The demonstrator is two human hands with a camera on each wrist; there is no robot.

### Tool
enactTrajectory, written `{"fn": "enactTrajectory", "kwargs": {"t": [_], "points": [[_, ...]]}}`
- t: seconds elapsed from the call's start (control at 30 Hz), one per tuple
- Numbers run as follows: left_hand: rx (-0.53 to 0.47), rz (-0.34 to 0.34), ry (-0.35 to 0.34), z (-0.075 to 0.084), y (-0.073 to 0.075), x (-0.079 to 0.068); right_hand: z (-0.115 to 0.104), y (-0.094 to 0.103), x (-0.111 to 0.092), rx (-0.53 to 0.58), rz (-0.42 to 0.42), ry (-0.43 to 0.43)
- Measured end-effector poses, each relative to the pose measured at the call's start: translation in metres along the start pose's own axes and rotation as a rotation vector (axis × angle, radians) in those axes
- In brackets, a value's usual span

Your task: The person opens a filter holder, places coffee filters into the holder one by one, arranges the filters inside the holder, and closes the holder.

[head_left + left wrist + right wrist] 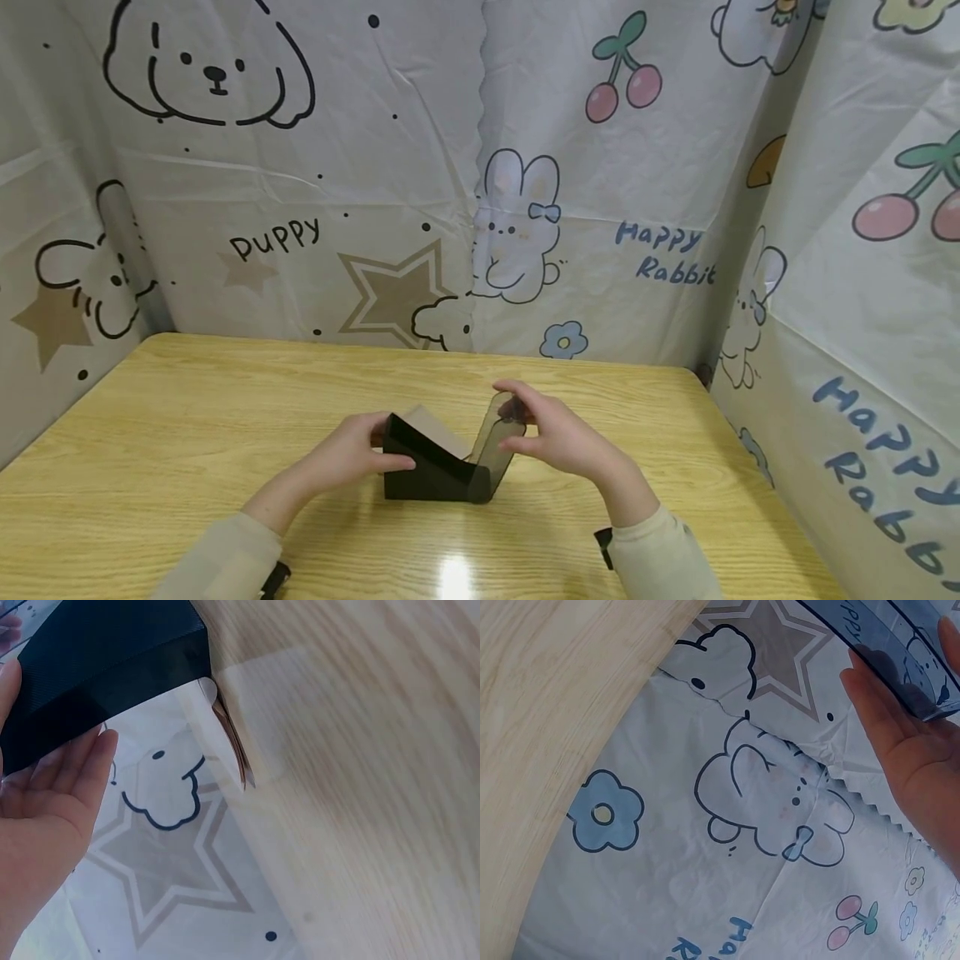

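A black box (pixel 427 471) with a sloping top edge sits on the table, and a smoky see-through lid (pixel 495 446) tilts up from its right end. My left hand (pixel 345 454) grips the tall left end, thumb on the near side and fingers behind. In the left wrist view the black box (pixel 120 660) covers part of those fingers. The right hand (pixel 558 433) holds the lid's upper part between thumb and fingers; the lid (pixel 900 660) looks bluish in the right wrist view. A pale flat piece (pixel 435 429) shows behind the sloping edge, and thin layered edges (pixel 229 735) stick out beside the box.
The wood-grain table (pixel 225 400) reaches back to a printed cloth (pixel 337 167) that hangs behind it and along both sides. A dark band (pixel 603 546) shows at the right sleeve.
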State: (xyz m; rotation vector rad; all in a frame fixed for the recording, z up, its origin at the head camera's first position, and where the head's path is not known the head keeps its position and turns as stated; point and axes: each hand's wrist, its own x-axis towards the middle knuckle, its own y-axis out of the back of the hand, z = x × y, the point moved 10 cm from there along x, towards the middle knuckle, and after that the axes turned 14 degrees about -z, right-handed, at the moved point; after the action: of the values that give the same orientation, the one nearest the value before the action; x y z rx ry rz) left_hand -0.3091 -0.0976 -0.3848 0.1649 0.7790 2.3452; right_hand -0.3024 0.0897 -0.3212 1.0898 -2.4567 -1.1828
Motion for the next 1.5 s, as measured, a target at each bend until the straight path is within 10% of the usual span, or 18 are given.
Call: {"fn": "enactTrajectory", "kwargs": {"t": [1.5], "points": [[0.064, -0.015, 0.023, -0.019, 0.028, -0.026, 0.022, -0.008, 0.003, 0.077, -0.010, -0.081]]}}
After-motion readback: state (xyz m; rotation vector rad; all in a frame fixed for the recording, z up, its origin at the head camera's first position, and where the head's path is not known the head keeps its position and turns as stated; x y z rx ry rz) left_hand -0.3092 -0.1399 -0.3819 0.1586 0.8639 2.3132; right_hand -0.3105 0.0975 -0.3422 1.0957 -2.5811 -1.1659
